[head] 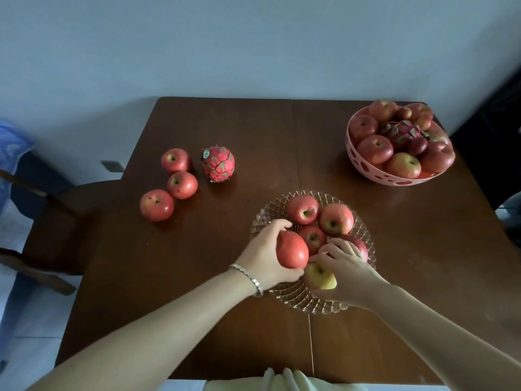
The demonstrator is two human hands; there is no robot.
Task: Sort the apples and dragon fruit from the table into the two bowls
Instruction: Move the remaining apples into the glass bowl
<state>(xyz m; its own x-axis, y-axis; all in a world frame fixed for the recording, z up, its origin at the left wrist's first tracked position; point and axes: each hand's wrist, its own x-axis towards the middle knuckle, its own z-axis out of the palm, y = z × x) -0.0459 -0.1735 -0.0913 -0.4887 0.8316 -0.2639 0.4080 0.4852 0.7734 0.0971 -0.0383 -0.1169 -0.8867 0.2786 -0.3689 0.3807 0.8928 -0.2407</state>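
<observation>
- Red apple (292,249): held above the near-left rim of the glass bowl (263,218) by the left hand (262,258), grip wrapped round it. Released here, it may roll off onto the bench (225,122).
- Yellow-green apple (320,276): low in that bowl, with the right hand (349,266) holding it in a curled grip. The crowded hands may knock together.
- Dragon fruit (218,164) and three loose apples (182,184): on the bench, left, unsorted.
- Pink bowl (356,162), far right: heaped with apples around a second dragon fruit (401,132). Additions may spill or mix kinds.
</observation>
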